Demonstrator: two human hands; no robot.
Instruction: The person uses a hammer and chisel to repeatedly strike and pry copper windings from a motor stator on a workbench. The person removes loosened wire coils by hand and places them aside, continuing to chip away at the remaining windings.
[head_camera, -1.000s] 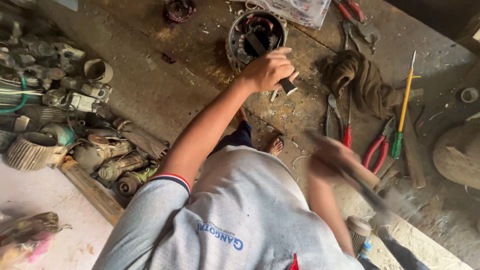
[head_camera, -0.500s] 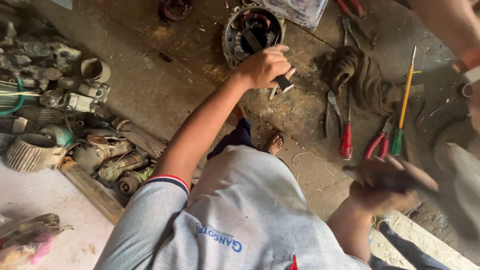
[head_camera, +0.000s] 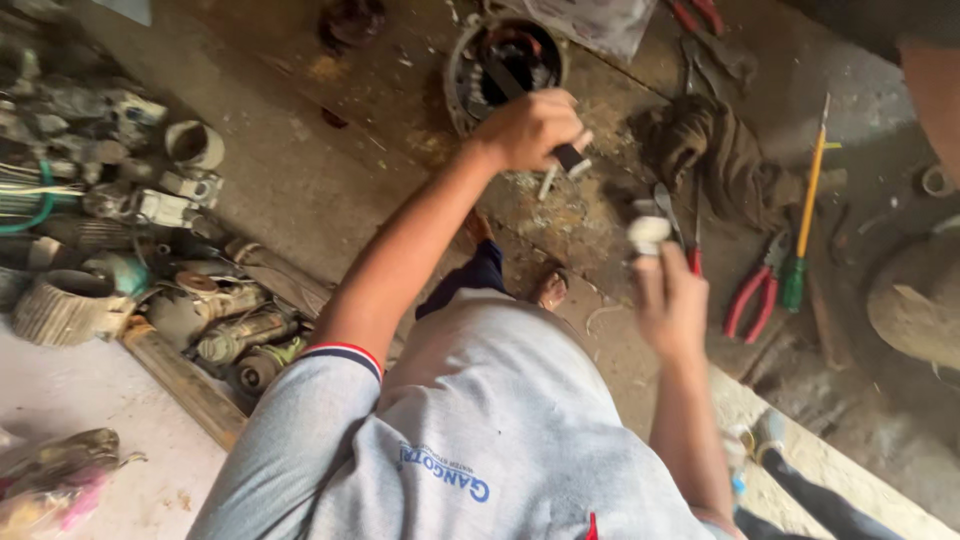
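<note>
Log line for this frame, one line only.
left hand: grips dark-handled tool by round motor housing | right hand: holds blurred pale object | nearby: red pliers, brown rag

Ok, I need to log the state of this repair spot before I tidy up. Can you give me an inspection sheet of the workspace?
Surface: bare concrete floor, stained and gritty, with debris by the work.
Job's things: round motor housing, open; dark-handled tool; small pale object, blurred.
Clutter: brown rag, red-handled pliers, yellow-green screwdriver, pile of old motor parts, wooden plank.
Hands: left hand grips the dark-handled tool beside the housing; right hand holds the small pale object up.
Cables: green cable in the parts pile.
Surroundings: another person's limb at the top right edge.
</note>
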